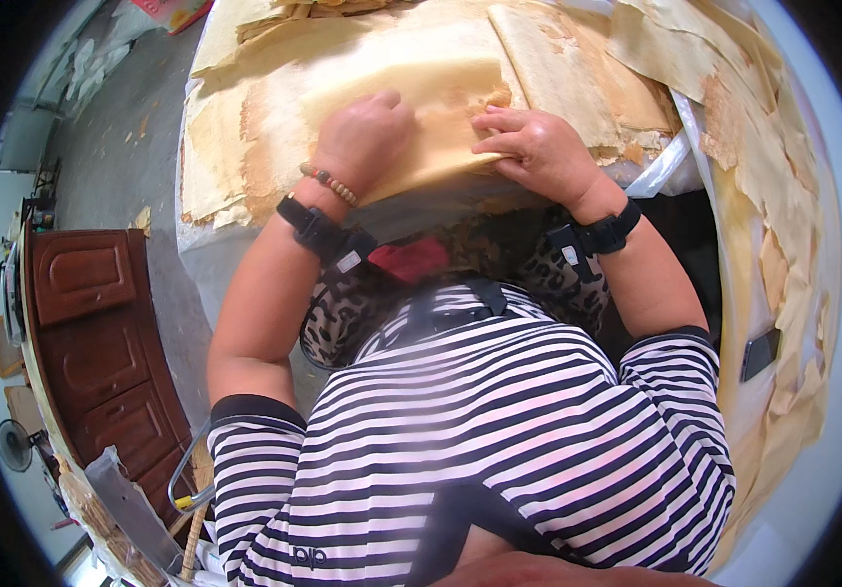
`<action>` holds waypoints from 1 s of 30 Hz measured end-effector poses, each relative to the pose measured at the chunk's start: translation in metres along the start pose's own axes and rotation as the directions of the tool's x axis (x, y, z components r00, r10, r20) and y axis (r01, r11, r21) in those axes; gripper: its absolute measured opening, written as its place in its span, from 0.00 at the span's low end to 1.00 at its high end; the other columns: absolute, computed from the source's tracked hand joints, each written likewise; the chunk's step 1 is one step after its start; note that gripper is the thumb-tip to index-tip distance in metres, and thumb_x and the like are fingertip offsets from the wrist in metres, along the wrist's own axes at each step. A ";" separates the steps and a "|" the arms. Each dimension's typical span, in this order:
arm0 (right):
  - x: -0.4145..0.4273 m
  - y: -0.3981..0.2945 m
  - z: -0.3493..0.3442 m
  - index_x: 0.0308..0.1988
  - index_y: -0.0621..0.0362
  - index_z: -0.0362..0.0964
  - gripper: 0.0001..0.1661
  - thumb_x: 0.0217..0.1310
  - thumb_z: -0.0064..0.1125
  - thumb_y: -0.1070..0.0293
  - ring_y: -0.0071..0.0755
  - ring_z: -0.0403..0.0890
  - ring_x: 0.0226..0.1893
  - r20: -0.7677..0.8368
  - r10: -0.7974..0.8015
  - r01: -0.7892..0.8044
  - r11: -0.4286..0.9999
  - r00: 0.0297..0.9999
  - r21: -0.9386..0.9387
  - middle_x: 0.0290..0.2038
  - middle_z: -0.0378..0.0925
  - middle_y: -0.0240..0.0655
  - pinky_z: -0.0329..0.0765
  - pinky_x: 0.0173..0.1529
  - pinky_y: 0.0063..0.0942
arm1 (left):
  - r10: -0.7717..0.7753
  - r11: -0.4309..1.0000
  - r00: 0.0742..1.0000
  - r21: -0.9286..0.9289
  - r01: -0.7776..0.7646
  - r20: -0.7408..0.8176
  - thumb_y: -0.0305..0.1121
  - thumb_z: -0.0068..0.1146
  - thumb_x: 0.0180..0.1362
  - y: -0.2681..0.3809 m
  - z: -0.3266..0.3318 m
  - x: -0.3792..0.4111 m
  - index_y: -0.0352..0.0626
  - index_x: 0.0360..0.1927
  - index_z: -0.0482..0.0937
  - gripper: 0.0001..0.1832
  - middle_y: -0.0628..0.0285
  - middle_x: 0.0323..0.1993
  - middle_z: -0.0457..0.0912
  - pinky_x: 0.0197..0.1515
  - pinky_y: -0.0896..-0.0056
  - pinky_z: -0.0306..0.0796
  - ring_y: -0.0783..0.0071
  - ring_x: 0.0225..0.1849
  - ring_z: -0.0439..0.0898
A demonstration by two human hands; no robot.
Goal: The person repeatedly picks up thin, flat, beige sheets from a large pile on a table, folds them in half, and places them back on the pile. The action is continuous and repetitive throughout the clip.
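Note:
A thin, pale-yellow, folded sheet [458, 136], its material not certain, lies before me on a stack of similar sheets [216, 154] with ragged brown patches. My left hand [368, 132] rests on its left part, fingers curled under and hidden, so a grip cannot be made out. At the right end, my right hand [527, 147] has the near edge between thumb and fingers. A torn brown edge [496, 97] of the sheet shows just beyond those fingertips.
More sheets [729, 88] drape along the right side, with a phone [760, 354] lying among them. Clear plastic [663, 165] hangs at the stack's front edge. On the left stand a brown wooden cabinet [102, 330] and a small fan [16, 445].

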State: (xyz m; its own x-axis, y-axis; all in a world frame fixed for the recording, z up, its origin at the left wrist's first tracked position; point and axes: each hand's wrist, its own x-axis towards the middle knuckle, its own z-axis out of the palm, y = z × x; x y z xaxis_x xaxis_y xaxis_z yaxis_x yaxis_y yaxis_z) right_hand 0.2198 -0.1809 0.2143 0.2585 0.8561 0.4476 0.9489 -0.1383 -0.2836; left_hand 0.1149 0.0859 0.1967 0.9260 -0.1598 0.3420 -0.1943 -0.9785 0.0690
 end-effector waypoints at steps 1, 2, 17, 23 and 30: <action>0.000 0.000 0.001 0.39 0.52 0.83 0.09 0.55 0.64 0.71 0.49 0.85 0.43 -0.015 -0.006 0.006 1.000 1.000 0.008 0.47 0.84 0.34 0.84 0.47 0.42 | -0.014 1.000 1.000 0.024 0.014 0.005 0.33 0.61 0.64 -0.001 0.003 0.001 0.50 0.40 0.86 0.04 0.60 0.34 0.83 0.40 0.59 0.80 0.56 0.37 0.85; 0.000 0.000 0.001 0.39 0.52 0.83 0.09 0.55 0.64 0.71 0.49 0.85 0.43 -0.029 -0.006 0.006 1.000 1.000 0.016 0.47 0.84 0.34 0.84 0.47 0.42 | -0.009 0.999 0.999 0.038 0.011 -0.039 0.33 0.61 0.64 -0.002 0.003 0.003 0.50 0.39 0.86 0.04 0.60 0.34 0.84 0.40 0.59 0.80 0.56 0.37 0.85; 0.020 0.017 -0.014 0.44 0.54 0.88 0.11 0.65 0.69 0.62 0.38 0.88 0.40 0.275 0.398 -0.433 0.897 0.875 0.082 0.43 0.88 0.39 0.83 0.47 0.29 | -0.076 0.867 0.979 -0.473 0.158 0.187 0.28 0.73 0.57 -0.015 -0.099 -0.062 0.39 0.60 0.82 0.25 0.55 0.50 0.89 0.57 0.61 0.77 0.57 0.52 0.86; 0.041 0.043 -0.019 0.50 0.64 0.85 0.20 0.68 0.70 0.58 0.20 0.80 0.38 0.398 0.494 -0.634 0.596 0.774 0.493 0.36 0.85 0.28 0.78 0.47 0.22 | -0.358 0.324 0.856 -0.810 0.488 0.372 0.36 0.64 0.70 -0.075 -0.061 -0.077 0.35 0.52 0.84 0.15 0.70 0.40 0.86 0.44 0.75 0.76 0.82 0.41 0.81; 0.038 0.065 0.005 0.46 0.65 0.83 0.24 0.67 0.68 0.52 0.23 0.80 0.30 0.215 0.654 -0.661 0.573 0.725 0.484 0.30 0.85 0.32 0.79 0.39 0.25 | -0.645 0.696 0.755 -0.496 0.519 -0.115 0.45 0.54 0.74 -0.069 -0.008 -0.055 0.41 0.41 0.81 0.16 0.44 0.32 0.85 0.40 0.51 0.78 0.47 0.35 0.85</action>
State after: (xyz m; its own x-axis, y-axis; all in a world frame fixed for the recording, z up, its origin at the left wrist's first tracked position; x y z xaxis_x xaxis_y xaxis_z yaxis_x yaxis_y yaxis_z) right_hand 0.2905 -0.1546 0.2083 0.7695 0.6371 -0.0435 0.2856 -0.4042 -0.8689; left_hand 0.0750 0.1632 0.1811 0.7873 0.5259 0.3219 0.1850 -0.6995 0.6903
